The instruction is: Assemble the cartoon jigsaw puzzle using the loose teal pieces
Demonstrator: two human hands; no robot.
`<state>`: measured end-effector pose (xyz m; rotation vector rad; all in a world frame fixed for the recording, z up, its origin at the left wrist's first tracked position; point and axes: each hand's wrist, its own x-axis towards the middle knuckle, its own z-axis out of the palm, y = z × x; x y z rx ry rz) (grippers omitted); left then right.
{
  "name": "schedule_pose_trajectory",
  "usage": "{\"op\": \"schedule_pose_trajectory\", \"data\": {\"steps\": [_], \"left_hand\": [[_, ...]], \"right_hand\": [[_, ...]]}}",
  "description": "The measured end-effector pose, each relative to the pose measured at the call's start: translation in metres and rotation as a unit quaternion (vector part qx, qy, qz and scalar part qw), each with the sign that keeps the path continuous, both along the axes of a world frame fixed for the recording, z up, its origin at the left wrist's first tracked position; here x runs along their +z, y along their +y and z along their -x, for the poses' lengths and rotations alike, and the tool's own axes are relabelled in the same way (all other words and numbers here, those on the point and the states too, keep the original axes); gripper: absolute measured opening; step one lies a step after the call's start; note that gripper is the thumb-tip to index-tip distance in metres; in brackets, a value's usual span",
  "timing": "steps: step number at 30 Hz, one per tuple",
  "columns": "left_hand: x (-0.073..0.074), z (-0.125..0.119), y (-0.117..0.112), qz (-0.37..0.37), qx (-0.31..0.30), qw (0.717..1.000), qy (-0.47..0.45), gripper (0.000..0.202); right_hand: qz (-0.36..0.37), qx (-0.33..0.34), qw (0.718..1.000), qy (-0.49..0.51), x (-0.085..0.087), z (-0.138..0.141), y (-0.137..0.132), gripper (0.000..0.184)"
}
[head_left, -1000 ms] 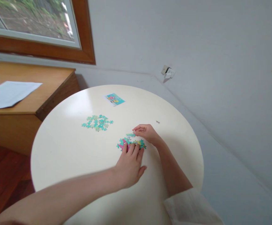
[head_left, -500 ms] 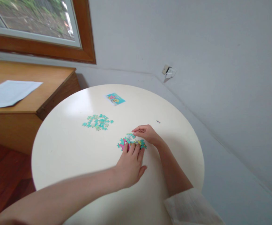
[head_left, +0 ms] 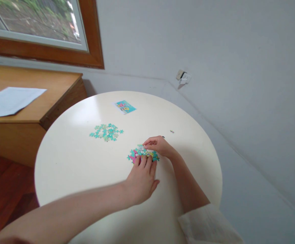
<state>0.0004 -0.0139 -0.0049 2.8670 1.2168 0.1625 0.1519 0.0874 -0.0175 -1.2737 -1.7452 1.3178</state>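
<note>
Landmark: the partly joined puzzle (head_left: 142, 151), lying flat on the round white table (head_left: 73, 173), in front of the person.

Left hand (head_left: 142, 178): palm down, fingers a little apart, tips resting on the near edge of the puzzle. Clamped on nothing; seems to steady it. It sits as it did a second ago.

Right hand (head_left: 157, 145): at the puzzle's far right edge, thumb and forefinger near together. Cannot tell whether a piece is pinched between them.

Change: the right fingertips are slightly lower, nearer the left hand. The pale gap that showed across the puzzle's upper right is now mostly teal. My reading: the upper section sits closer to the rest, so the picture is more nearly joined there; whether the tabs interlock is too small to tell. A dark bit (head_left: 163, 137), unseen a second ago, now shows past the right knuckles, beyond and right of the puzzle.

Around the puzzle: a stray piece (head_left: 172, 131) farther out in that direction; a loose pile of pieces (head_left: 110, 131) beyond and left, well apart; a picture card (head_left: 125, 107) farther beyond.
</note>
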Motion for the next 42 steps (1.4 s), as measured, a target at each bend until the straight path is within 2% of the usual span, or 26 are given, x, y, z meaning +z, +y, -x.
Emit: {"op": "schedule_pose_trajectory", "data": {"steps": [25,42], "left_hand": [[0.0032,0.0004,-0.0005,0.014,0.000,1.000,0.003,0.058],[0.0022,0.0008,-0.0002,0.011,-0.002,1.000,0.000,0.058]], "right_hand": [[-0.031,0.020,0.999,-0.026,0.0062,0.0042,-0.0026,0.020],[-0.071,0.022,0.996,-0.053,0.0004,0.0045,-0.0006,0.020]]}}
